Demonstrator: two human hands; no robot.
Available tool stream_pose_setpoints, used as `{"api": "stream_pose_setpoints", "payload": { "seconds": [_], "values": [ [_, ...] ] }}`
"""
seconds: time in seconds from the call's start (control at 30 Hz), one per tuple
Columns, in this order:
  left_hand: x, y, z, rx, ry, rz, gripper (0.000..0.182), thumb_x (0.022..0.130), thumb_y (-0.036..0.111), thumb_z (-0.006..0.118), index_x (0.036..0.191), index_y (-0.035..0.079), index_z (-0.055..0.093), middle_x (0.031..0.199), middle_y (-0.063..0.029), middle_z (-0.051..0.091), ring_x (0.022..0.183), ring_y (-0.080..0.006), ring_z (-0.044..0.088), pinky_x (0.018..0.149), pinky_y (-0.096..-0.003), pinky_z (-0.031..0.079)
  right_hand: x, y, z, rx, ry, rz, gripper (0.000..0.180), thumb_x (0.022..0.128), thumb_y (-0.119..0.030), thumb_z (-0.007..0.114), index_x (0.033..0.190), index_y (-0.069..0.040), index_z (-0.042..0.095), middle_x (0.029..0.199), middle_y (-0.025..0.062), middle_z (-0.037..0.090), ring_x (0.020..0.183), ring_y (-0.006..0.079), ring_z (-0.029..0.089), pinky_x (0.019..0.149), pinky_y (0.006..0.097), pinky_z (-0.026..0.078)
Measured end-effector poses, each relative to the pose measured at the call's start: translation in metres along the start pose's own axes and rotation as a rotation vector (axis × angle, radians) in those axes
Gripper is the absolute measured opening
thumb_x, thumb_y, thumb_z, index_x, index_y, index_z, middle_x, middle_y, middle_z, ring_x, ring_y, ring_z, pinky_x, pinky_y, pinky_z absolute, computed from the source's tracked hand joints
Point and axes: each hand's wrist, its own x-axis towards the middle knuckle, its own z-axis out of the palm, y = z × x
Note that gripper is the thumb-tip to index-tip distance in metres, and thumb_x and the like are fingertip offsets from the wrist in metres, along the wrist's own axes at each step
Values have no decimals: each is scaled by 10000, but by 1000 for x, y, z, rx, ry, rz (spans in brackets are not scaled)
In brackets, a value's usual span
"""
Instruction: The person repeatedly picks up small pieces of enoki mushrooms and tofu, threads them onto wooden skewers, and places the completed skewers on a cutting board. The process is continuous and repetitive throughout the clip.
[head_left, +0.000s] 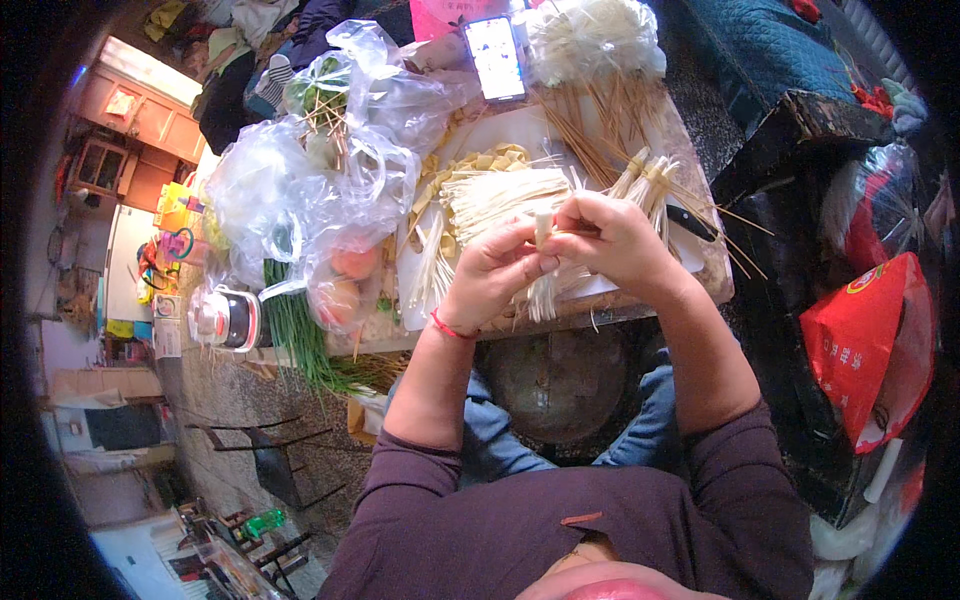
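Observation:
Between the fingertips of my left hand (495, 262) and my right hand (622, 240) is a small bundle of enoki mushrooms (543, 223), with what looks like a pale strip around it. Part of it is hidden by my fingers. Just beyond lies a pile of loose enoki mushrooms (502, 193) on a white cutting board (420, 262). Yellowish flat strips (495, 159), probably tofu skin, curl behind the pile. To the right are wrapped enoki bundles (649, 180) on bamboo skewers. A few loose stems (431, 270) lie left of my left hand.
A black-handled knife (691, 223) lies at the board's right. Bamboo skewers (600, 127) stick out of a bagged bunch (592, 41) at the back, near a lit phone (495, 58). Plastic bags (277, 180), green chives (296, 330) and bagged round fruit (345, 281) crowd the left.

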Motion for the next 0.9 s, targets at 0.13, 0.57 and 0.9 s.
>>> {"api": "stream_pose_setpoints", "payload": {
  "seconds": [0.13, 0.57, 0.9],
  "values": [
    [4, 6, 5, -104, 105, 51, 261, 873, 34, 589, 1130, -9, 577, 1027, -60, 629, 964, -140, 588, 884, -291, 461, 2, -7, -3, 190, 25, 107, 145, 807, -121, 685, 861, -9, 611, 721, 40, 611, 646, 87, 530, 592, 245, 460],
    [0, -2, -8, 28, 87, 71, 269, 837, 8, 630, 1103, -8, 598, 1055, -84, 619, 951, -134, 587, 850, -260, 466, -2, -5, -7, 146, -69, 220, 136, 858, -133, 631, 827, -8, 589, 649, -13, 532, 578, 48, 493, 509, 216, 417],
    [14, -4, -37, -339, 507, 35, 308, 918, 119, 454, 1180, -39, 492, 1019, -151, 631, 872, -204, 640, 808, -313, 513, -30, 86, -98, -832, 296, 275, 149, 789, -200, 649, 817, -54, 635, 835, 140, 608, 801, 311, 601, 711, 406, 485]
  ]
}}
